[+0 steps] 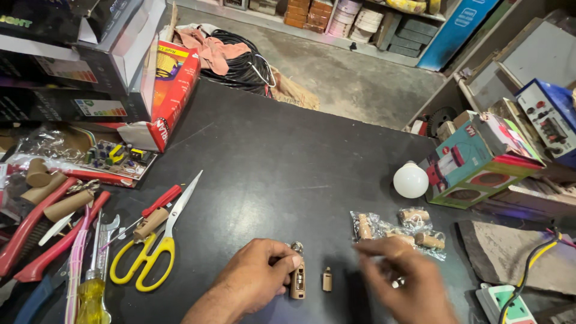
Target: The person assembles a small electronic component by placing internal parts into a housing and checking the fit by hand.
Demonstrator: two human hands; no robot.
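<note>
Small brown cylindrical part [297,281] with metal ring on top stands upright on dark table [270,156], near front edge. Left hand [255,276] pinches it at upper end, fingers pressed on ring. Second, shorter brown piece [327,279] just beside, untouched. Right hand [405,279] blurred, hovering right of it, fingers loosely spread, holding nothing visible. Clear packets of similar brown parts [399,231] beyond right hand. White bulb [411,180] farther back. Yellow-handled scissors [159,234] left of left hand.
</note>
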